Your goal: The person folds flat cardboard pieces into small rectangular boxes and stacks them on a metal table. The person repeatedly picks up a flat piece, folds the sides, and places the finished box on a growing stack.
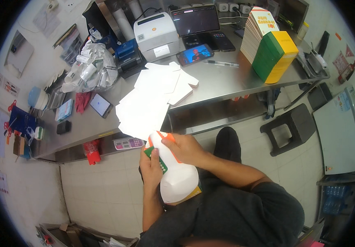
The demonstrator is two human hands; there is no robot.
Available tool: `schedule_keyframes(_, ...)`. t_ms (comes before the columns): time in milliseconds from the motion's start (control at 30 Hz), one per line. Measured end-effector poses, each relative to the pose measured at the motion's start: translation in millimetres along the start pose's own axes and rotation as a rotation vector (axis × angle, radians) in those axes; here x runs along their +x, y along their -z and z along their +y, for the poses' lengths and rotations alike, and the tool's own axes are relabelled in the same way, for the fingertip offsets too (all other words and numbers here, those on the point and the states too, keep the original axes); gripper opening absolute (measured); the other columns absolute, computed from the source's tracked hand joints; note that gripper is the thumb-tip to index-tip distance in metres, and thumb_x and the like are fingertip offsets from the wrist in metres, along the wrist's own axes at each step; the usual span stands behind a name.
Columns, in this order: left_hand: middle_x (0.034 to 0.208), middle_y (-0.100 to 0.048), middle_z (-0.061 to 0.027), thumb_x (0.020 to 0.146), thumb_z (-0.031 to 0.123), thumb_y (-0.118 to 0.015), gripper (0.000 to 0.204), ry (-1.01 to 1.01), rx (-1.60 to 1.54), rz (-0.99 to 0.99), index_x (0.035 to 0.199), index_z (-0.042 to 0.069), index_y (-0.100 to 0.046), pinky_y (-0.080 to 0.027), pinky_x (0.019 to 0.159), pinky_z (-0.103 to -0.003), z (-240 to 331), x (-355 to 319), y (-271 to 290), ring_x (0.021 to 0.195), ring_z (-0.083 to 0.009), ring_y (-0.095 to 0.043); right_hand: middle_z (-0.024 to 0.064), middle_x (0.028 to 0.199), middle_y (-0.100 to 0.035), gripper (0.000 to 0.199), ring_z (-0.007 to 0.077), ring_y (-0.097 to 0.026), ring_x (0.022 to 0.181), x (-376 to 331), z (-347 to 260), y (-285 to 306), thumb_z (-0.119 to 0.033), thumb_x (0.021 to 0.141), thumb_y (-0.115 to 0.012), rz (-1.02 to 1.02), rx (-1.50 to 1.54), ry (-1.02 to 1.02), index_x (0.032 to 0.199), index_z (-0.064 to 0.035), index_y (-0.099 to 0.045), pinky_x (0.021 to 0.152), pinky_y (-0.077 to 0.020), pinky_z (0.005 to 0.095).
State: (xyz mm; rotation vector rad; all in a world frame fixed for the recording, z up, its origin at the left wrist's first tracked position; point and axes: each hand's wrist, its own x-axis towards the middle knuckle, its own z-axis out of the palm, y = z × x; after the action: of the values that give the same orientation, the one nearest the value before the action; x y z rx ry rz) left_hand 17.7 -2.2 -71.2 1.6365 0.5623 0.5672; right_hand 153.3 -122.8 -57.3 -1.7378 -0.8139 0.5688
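Observation:
Above my lap I hold a partly folded paperboard carton, white on the inside, with orange, green and yellow on its outer side. My left hand is closed on its green-printed side edge, the thumb lying on top. On the opposite, orange edge my right hand grips with its thumb pressed on the board. The fingers beneath the carton are hidden. Just beyond my hands, a loose pile of flat white carton blanks lies on the steel table, reaching its front edge.
A white label printer, a phone playing a video and a pen stand or lie behind the pile. Stacked green-and-yellow cartons are at the right. A plastic bag and another phone sit left. A dark stool stands right.

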Motion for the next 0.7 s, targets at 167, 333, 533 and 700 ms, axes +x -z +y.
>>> schedule_keyframes(167, 0.116, -0.069, -0.0091, 0.112, 0.017, -0.054, 0.032, 0.017, -0.020, 0.012, 0.136, -0.003, -0.058, -0.051, 0.091, -0.029, -5, -2, -5, 0.102, -0.0122, -0.064, 0.0235, 0.081, -0.072, 0.044, 0.0419, -0.072, 0.076, 0, 0, 2, -0.040, 0.107, -0.057, 0.022, -0.047, 0.031, 0.111, 0.0013, -0.071, 0.069, -0.0538, 0.0493)
schedule_keyframes(333, 0.119, -0.069, -0.0080, 0.111, 0.012, -0.053, 0.033, 0.074, -0.167, -0.070, 0.139, -0.004, -0.057, -0.052, 0.093, -0.030, -13, -4, 5, 0.102, -0.0129, -0.064, 0.0256, 0.081, -0.070, 0.042, 0.0418, -0.072, 0.078, 1, 6, 3, -0.038, 0.106, -0.059, 0.008, 0.066, 0.040, 0.113, 0.0015, -0.069, 0.069, -0.0532, 0.0513)
schedule_keyframes(533, 0.126, -0.067, -0.0100, 0.110, 0.008, -0.053, 0.041, 0.210, -0.177, -0.105, 0.148, -0.005, -0.048, -0.051, 0.097, -0.030, -18, -11, 7, 0.109, -0.0135, -0.064, 0.0150, 0.080, -0.070, 0.034, 0.0307, -0.070, 0.075, 1, 6, 9, -0.034, 0.107, -0.059, -0.180, -0.167, -0.022, 0.118, -0.0031, -0.068, 0.072, -0.0530, 0.0438)
schedule_keyframes(700, 0.140, -0.062, -0.0240, 0.112, 0.015, -0.050, 0.050, 0.077, 0.128, -0.056, 0.154, -0.009, -0.038, -0.048, 0.106, -0.038, -11, -15, -1, 0.125, -0.0285, -0.063, 0.0226, 0.093, -0.074, 0.035, 0.0436, -0.071, 0.084, -6, 4, 3, -0.034, 0.106, -0.058, -0.051, -0.177, 0.140, 0.120, -0.0036, -0.069, 0.075, -0.0545, 0.0521)
